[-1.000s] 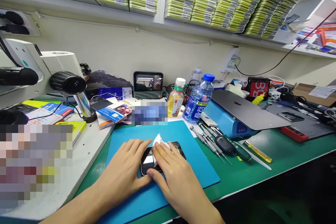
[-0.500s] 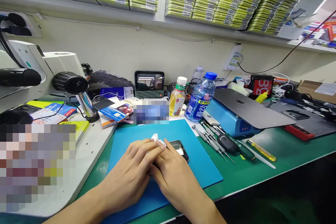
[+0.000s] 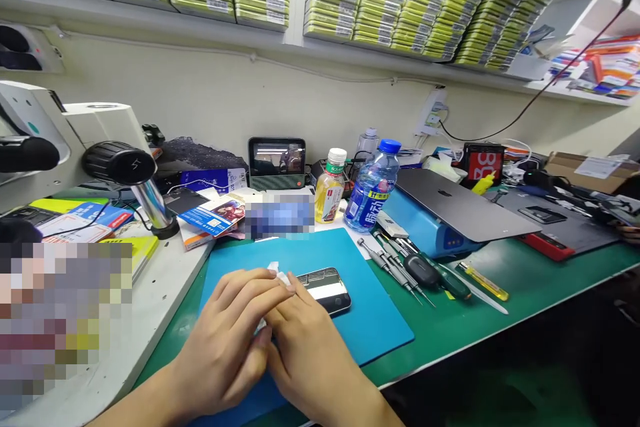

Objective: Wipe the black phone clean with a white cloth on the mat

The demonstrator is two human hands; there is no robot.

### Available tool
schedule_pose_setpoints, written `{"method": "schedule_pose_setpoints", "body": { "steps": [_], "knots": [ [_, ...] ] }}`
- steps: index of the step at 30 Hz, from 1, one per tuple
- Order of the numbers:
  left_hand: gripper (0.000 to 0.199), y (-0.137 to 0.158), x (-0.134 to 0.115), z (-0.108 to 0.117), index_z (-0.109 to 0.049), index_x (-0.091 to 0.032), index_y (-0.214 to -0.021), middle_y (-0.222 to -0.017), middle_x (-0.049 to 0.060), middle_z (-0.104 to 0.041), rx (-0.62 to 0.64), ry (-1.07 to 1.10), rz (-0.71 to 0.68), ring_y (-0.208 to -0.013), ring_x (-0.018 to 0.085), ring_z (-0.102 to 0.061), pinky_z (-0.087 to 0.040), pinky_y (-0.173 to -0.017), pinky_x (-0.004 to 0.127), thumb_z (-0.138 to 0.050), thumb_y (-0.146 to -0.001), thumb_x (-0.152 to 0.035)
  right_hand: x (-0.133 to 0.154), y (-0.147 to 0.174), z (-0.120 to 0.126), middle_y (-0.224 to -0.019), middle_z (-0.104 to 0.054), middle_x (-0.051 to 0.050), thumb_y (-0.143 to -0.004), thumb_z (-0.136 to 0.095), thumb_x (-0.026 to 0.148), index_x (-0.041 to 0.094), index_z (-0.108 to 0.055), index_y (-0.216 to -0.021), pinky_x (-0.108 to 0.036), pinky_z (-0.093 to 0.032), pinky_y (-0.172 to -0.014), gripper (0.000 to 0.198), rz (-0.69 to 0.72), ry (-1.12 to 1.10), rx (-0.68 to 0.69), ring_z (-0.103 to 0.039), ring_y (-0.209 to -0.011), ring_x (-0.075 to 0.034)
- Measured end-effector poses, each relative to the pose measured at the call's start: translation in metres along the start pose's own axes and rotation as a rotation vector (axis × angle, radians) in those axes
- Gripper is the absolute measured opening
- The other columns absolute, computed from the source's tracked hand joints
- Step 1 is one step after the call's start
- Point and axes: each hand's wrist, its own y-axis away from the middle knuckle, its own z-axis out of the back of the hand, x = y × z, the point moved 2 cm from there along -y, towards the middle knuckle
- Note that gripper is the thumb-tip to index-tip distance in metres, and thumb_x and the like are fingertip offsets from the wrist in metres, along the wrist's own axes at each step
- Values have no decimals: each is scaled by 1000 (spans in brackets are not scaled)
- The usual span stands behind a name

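My left hand (image 3: 227, 333) and my right hand (image 3: 313, 340) are pressed together over the blue mat, fingers overlapping and closed. Between them they grip a crumpled white tissue (image 3: 278, 272). Its tips stick out beyond the fingers and a little shows near my left thumb; the rest is hidden. Just past my right hand a dark phone (image 3: 334, 290) with a white strip across it lies on the mat (image 3: 320, 247). Part of the phone is covered by my right fingers.
Screwdrivers (image 3: 395, 267), a black case (image 3: 420, 270) and a yellow-handled cutter (image 3: 484, 281) lie right of the mat. Behind it stand a yellow drink bottle (image 3: 329, 190) and a blue-capped bottle (image 3: 373, 190). A laptop (image 3: 455, 203) rests on a blue box. The microscope (image 3: 120, 160) is at left.
The view has shifted, so the bench stands slightly further left. My hands have moved left off the phone, and more of it shows. The tissue stays between them.
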Motion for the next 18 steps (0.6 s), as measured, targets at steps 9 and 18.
{"method": "schedule_pose_setpoints", "body": {
  "steps": [9, 18],
  "knots": [
    [40, 5, -2, -3, -50, -16, -148, -136, 11, -66, 14, -33, -27, -140, 26, -49, -33, -117, 43, -29, -115, -25, -1, 46, -23, -148, -69, -17, -103, -66, 44, 4, -62, -145, -47, -42, -131, 58, 202, 207, -273, -59, -147, -30],
    [39, 7, 2, -5, -49, -18, -149, -139, 11, -64, 0, -87, 56, -138, 26, -50, -33, -118, 39, -32, -116, -31, -6, 3, -6, -152, -67, -8, -110, -54, 38, 14, -59, -149, -39, -31, -136, 47, 25, 110, -83, -58, -148, -20]
  ]
}}
